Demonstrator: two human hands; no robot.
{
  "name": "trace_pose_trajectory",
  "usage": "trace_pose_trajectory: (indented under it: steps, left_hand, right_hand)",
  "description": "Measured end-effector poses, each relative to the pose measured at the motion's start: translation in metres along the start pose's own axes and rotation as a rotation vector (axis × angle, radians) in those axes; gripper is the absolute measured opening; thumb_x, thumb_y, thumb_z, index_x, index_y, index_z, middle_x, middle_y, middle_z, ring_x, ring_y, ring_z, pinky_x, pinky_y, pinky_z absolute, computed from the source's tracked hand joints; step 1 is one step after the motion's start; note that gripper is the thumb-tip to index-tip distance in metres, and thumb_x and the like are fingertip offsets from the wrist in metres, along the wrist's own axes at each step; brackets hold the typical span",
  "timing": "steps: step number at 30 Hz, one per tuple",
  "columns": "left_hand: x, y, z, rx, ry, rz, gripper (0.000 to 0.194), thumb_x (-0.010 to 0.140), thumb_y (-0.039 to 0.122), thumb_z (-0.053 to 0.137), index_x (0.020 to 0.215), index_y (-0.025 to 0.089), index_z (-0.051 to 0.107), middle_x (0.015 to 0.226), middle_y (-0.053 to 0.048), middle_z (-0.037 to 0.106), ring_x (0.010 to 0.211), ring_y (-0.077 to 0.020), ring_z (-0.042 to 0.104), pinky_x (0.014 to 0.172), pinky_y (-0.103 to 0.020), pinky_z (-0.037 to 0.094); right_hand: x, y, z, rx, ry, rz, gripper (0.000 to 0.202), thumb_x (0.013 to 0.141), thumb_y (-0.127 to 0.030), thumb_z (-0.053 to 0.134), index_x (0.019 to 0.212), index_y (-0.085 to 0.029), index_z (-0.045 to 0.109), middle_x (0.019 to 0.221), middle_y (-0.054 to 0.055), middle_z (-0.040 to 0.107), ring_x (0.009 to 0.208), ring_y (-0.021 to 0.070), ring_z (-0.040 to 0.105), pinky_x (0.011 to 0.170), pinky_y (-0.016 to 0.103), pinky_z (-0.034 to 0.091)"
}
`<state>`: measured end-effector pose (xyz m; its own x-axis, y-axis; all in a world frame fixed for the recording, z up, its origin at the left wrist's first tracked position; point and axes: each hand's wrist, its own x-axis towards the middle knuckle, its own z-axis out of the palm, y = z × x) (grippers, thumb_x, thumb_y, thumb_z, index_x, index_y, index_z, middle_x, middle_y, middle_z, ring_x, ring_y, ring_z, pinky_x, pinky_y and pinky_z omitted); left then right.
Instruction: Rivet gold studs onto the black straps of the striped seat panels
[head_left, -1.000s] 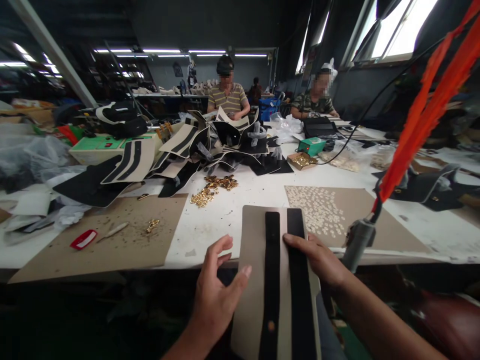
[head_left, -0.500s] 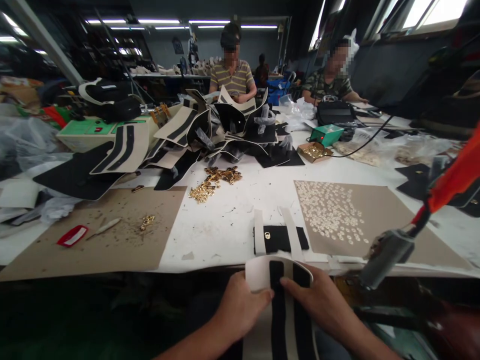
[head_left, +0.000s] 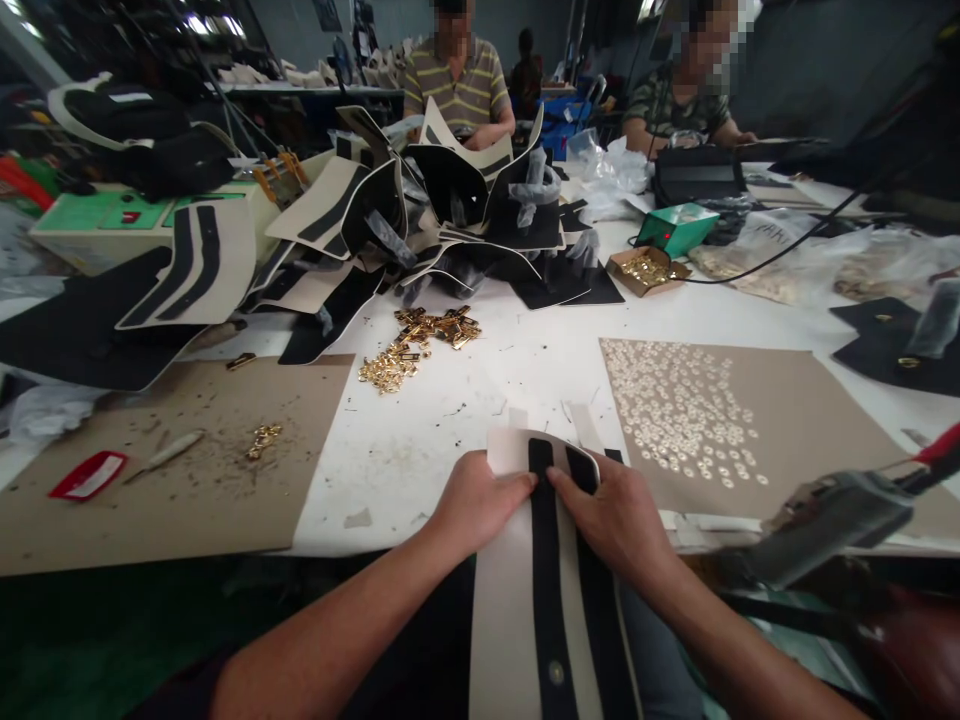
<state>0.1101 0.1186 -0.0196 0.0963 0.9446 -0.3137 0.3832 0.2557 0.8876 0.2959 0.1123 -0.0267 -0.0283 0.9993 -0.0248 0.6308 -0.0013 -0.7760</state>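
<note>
Left hand (head_left: 480, 500) could cross tabletop (head_left: 420, 450) — panels (head_left: 369, 200) block beyond.

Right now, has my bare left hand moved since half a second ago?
Yes, forward: in the picture, your left hand went from below the front edge of the white tabletop to mostly above it.

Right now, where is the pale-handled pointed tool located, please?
In the head view, the pale-handled pointed tool lies at far left on the brown sheet, between the red object and the small heap of gold hardware.
</note>
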Motion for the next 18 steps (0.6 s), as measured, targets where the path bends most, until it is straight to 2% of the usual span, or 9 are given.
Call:
trace_pose_trajectory:
  steps: [7, 12, 18]
  left_hand:
    - [0.007, -0.003, 0.000, 0.005, -0.014, -0.010, 0.021, 0.082, 0.029, 0.071, 0.096, 0.017, 0.082, 0.090, -0.007, 0.082, 0.089, -0.0278, 0.077, 0.077, -0.034, 0.055]
    - [0.008, -0.003, 0.001, -0.005, -0.008, -0.036, 0.017, 0.082, 0.028, 0.070, 0.088, 0.017, 0.081, 0.084, -0.005, 0.081, 0.081, -0.0259, 0.075, 0.071, -0.032, 0.053]
    - [0.009, -0.002, 0.001, -0.021, -0.007, -0.027, 0.018, 0.082, 0.026, 0.069, 0.091, 0.017, 0.081, 0.083, -0.004, 0.081, 0.078, -0.0246, 0.074, 0.068, -0.030, 0.051]
  right_hand:
    - [0.005, 0.005, 0.005, -0.068, 0.033, -0.023, 0.022, 0.092, -0.041, 0.064, 0.096, -0.022, 0.075, 0.089, 0.006, 0.080, 0.084, 0.0288, 0.075, 0.075, 0.036, 0.052]
    - [0.008, 0.005, 0.004, -0.075, 0.014, -0.012, 0.023, 0.092, -0.042, 0.064, 0.095, -0.022, 0.074, 0.089, 0.007, 0.080, 0.085, 0.0300, 0.075, 0.075, 0.037, 0.053]
    - [0.011, 0.005, 0.003, -0.084, -0.006, 0.015, 0.021, 0.091, -0.041, 0.065, 0.093, -0.023, 0.075, 0.090, 0.007, 0.080, 0.086, 0.0306, 0.075, 0.076, 0.038, 0.053]
